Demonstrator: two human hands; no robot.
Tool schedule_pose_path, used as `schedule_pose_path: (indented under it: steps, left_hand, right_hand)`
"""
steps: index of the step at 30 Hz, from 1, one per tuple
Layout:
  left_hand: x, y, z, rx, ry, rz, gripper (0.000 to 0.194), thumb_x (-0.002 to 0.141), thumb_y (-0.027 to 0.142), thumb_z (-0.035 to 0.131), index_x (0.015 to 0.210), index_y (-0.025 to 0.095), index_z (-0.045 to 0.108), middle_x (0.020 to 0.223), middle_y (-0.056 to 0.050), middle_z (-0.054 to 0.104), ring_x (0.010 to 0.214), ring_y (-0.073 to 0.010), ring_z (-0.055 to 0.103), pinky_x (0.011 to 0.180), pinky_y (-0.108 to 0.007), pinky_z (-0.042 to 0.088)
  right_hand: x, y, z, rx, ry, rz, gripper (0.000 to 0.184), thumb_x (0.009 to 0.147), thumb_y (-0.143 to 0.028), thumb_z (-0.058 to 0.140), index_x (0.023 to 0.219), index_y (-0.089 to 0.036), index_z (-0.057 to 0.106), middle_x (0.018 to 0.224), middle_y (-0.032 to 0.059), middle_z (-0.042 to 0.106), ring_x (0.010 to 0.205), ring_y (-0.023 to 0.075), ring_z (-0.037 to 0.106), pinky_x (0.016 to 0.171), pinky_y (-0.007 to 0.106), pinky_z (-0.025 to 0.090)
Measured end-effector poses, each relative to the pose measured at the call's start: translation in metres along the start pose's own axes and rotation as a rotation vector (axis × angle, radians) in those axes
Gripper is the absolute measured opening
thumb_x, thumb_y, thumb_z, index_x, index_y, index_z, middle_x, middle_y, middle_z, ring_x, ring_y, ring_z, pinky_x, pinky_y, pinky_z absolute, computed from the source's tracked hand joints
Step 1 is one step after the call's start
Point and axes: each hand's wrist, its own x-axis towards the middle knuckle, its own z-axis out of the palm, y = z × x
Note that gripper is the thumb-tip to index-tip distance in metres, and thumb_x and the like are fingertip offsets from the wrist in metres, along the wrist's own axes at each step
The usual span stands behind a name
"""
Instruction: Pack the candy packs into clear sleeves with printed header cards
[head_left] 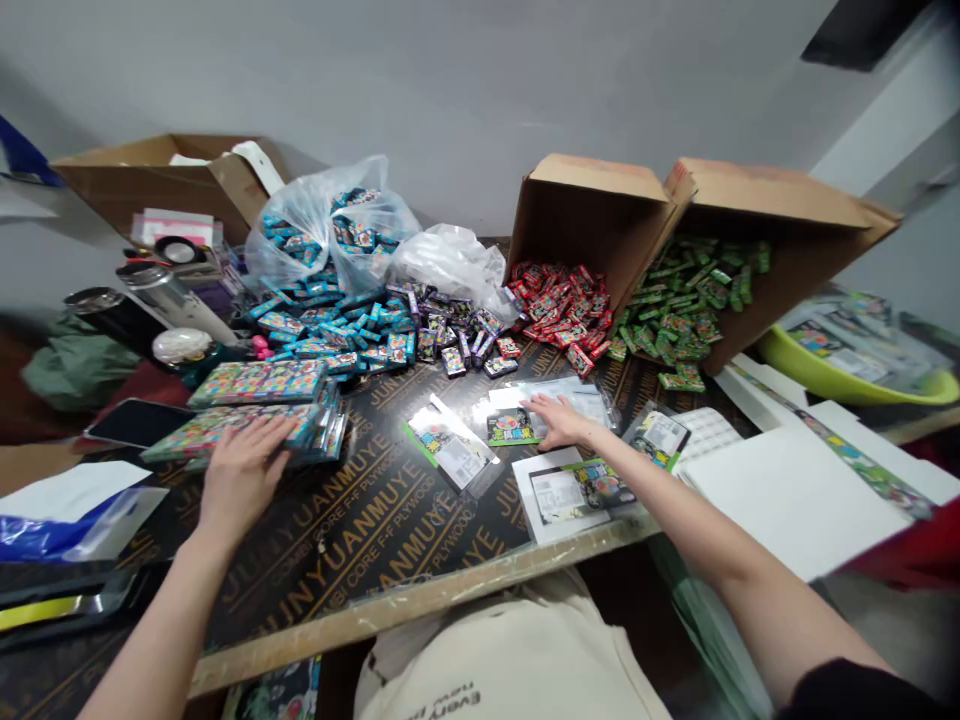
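My left hand (249, 462) lies on the near end of a stack of clear-wrapped packs of small colourful boxes (255, 385), its fingers stretched over the top. Its thumb side faces the bare tabletop. My right hand (562, 420) is spread, with its fingertips on a green-and-black printed packet (511, 427) beside some clear plastic sleeves (589, 400). A similar clear packet (454, 445) lies flat to its left. Under my right forearm is another printed packet (577, 490) on white paper, partly covered by the arm.
Loose blue boxes (330, 330), purple boxes (457, 330), red boxes (566, 305) and green boxes (675, 310) are heaped along the back. Two cartons (600, 180) lie tipped there. Steel flasks (172, 300) and a phone (139, 422) are at left, a yellow-green basin (847, 385) at right.
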Motion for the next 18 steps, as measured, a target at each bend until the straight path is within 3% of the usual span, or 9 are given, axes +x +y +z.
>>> schedule_pose_path:
  steps: [3, 6, 9, 12, 15, 16, 18]
  left_hand:
    - [-0.002, -0.023, 0.021, 0.013, -0.082, 0.007, 0.038, 0.081, 0.043, 0.044, 0.112, 0.024, 0.053, 0.127, -0.003, 0.051, 0.122, -0.0284, 0.038, 0.101, -0.054, 0.021]
    - [0.001, -0.008, 0.02, -0.044, -0.035, -0.039, 0.044, 0.078, 0.043, 0.049, 0.115, 0.019, 0.052, 0.129, -0.012, 0.047, 0.124, -0.0319, 0.035, 0.102, -0.055, 0.017]
    - [0.002, 0.04, 0.013, -0.207, 0.038, -0.153, 0.047, 0.079, 0.041, 0.05, 0.119, 0.018, 0.048, 0.132, -0.012, 0.043, 0.125, -0.0286, 0.034, 0.103, -0.049, 0.022]
    - [-0.002, 0.108, 0.021, -0.588, 0.037, -0.357, 0.045, 0.079, 0.04, 0.051, 0.119, 0.018, 0.049, 0.124, -0.011, 0.052, 0.117, -0.0245, 0.045, 0.1, -0.042, 0.031]
    - [-0.005, 0.172, 0.044, -1.102, -0.116, -0.415, 0.073, 0.07, 0.041, 0.062, 0.132, 0.021, 0.03, 0.134, -0.012, 0.04, 0.123, -0.0237, 0.038, 0.1, -0.039, 0.031]
    - [-0.005, 0.187, 0.05, -1.256, -0.103, -0.422, 0.083, 0.064, 0.042, 0.066, 0.134, 0.023, 0.026, 0.138, -0.011, 0.035, 0.125, -0.024, 0.035, 0.1, -0.038, 0.03]
    - [-0.005, 0.209, 0.057, -1.523, -0.089, -0.557, 0.076, 0.066, 0.048, 0.061, 0.131, 0.024, 0.03, 0.136, -0.009, 0.038, 0.122, -0.023, 0.039, 0.099, -0.036, 0.032]
  right_hand:
    - [0.002, -0.005, 0.001, -0.056, -0.053, -0.078, 0.088, 0.053, -0.021, 0.068, 0.133, -0.016, 0.033, 0.134, 0.0197, 0.036, 0.123, 0.0358, 0.033, 0.095, 0.047, 0.031]
    - [0.0, -0.012, -0.001, -0.071, 0.001, -0.113, 0.069, 0.057, -0.015, 0.062, 0.124, -0.015, 0.045, 0.123, 0.0166, 0.049, 0.111, 0.032, 0.047, 0.088, 0.037, 0.039]
    - [-0.002, -0.012, -0.005, -0.039, 0.111, -0.072, 0.047, 0.069, -0.013, 0.051, 0.116, -0.017, 0.052, 0.109, 0.0121, 0.061, 0.098, 0.0263, 0.058, 0.083, 0.034, 0.043]
    - [-0.002, -0.034, -0.006, 0.044, 0.31, -0.057, 0.044, 0.081, -0.012, 0.034, 0.123, -0.015, 0.045, 0.111, 0.0131, 0.06, 0.096, 0.0245, 0.059, 0.083, 0.037, 0.044]
    - [-0.011, -0.097, -0.002, 0.281, 0.568, -0.167, 0.046, 0.086, -0.015, 0.028, 0.131, -0.015, 0.034, 0.119, 0.0139, 0.055, 0.101, 0.0233, 0.057, 0.085, 0.038, 0.044]
    - [-0.017, -0.122, -0.002, 0.365, 0.571, -0.238, 0.045, 0.087, -0.017, 0.029, 0.132, -0.017, 0.033, 0.117, 0.0126, 0.056, 0.098, 0.0225, 0.058, 0.084, 0.037, 0.045]
    - [-0.032, -0.164, -0.002, 0.489, 0.454, -0.428, 0.043, 0.087, -0.022, 0.036, 0.13, -0.019, 0.036, 0.116, 0.0115, 0.056, 0.103, 0.0226, 0.055, 0.087, 0.036, 0.044]
